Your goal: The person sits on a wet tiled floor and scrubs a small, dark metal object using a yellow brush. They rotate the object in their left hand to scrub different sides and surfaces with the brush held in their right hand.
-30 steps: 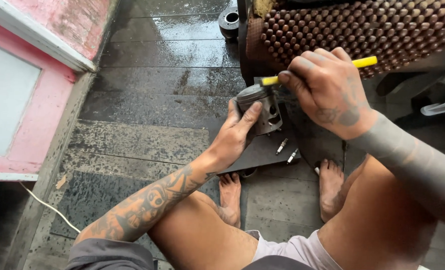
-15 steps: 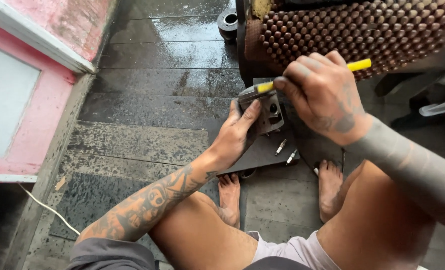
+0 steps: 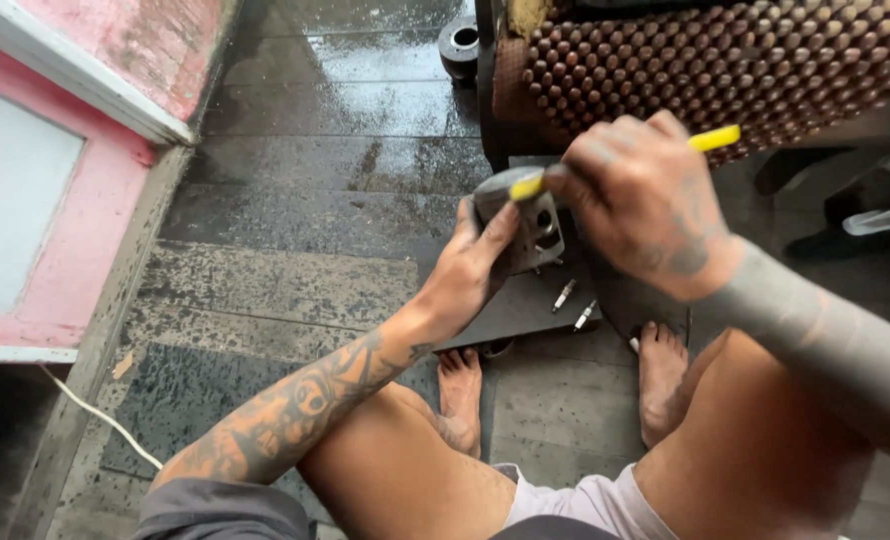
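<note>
My left hand point(image 3: 473, 262) grips a grey metal engine part point(image 3: 525, 215) from its left side, holding it upright over a dark board point(image 3: 525, 305) on the floor. My right hand point(image 3: 640, 205) is closed around a yellow-handled tool point(image 3: 717, 138). The tool's yellow front end point(image 3: 527, 186) rests on the top of the metal part. Two small bolts point(image 3: 573, 303) lie on the board just below the part. My bare feet point(image 3: 462, 385) sit at the board's near edge.
A seat covered with brown wooden beads point(image 3: 725, 65) stands right behind the part. A round metal piece point(image 3: 460, 42) lies on the wet tiled floor point(image 3: 325, 150) beyond. A pink wall point(image 3: 55, 200) runs along the left, with a white cable point(image 3: 105, 420).
My right hand has slid the yellow tool leftward and slightly down onto the top of the metal part. The left hand keeps its grip.
</note>
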